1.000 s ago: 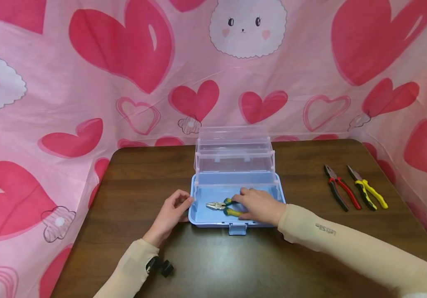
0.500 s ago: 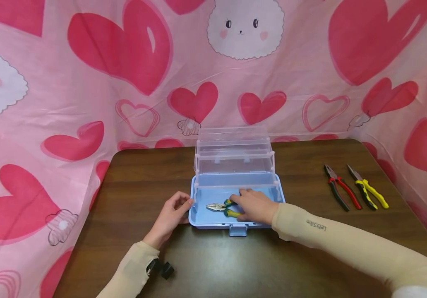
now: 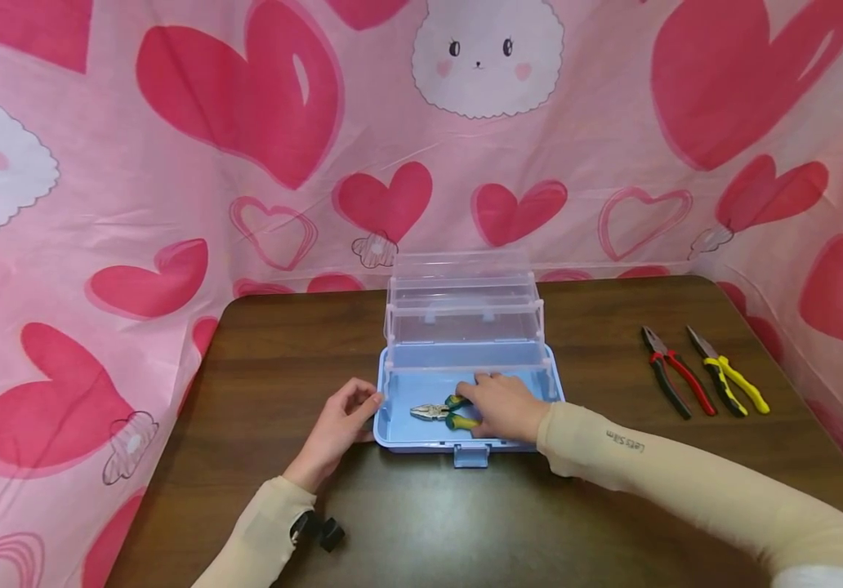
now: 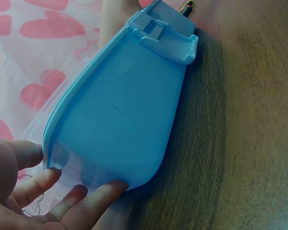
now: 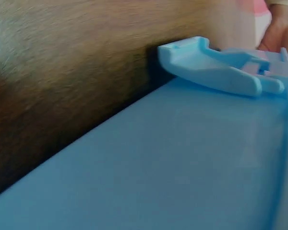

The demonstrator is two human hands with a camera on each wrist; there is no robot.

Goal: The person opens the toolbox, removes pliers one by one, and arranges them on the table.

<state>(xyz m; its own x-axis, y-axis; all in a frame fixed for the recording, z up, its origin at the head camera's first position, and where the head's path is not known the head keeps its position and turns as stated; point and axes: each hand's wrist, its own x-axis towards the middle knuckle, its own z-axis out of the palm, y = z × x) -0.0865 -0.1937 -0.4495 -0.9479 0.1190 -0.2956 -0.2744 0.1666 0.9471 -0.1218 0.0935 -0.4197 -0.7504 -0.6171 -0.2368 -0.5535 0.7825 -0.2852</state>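
A pair of combination pliers [image 3: 431, 412] with green and yellow handles lies in the base of a light blue toolbox [image 3: 401, 446], its metal nose pointing left. My right hand [image 3: 506, 406] reaches over the front rim and grips the handles, covering their ends. At the toolbox's left end, my left hand [image 3: 336, 420] holds the side wall. In the left wrist view, the thumb sits at the rim and the fingertips [image 4: 116, 186] press the outer wall. A blue latch [image 3: 470, 456] hangs down in front. The right wrist view shows only the outer front wall; the pliers are hidden there.
Clear stepped trays [image 3: 466, 306] and the raised lid stand at the toolbox's back. Red-and-black pliers [image 3: 675, 371] and yellow-and-black long-nose pliers [image 3: 726, 371] lie on the wooden table [image 3: 282, 343] to the right. A heart-patterned cloth [image 3: 282, 106] hangs behind.
My right hand has shifted slightly left over the handles, and the pliers have moved a little toward the front wall. The left hand keeps its place on the toolbox.
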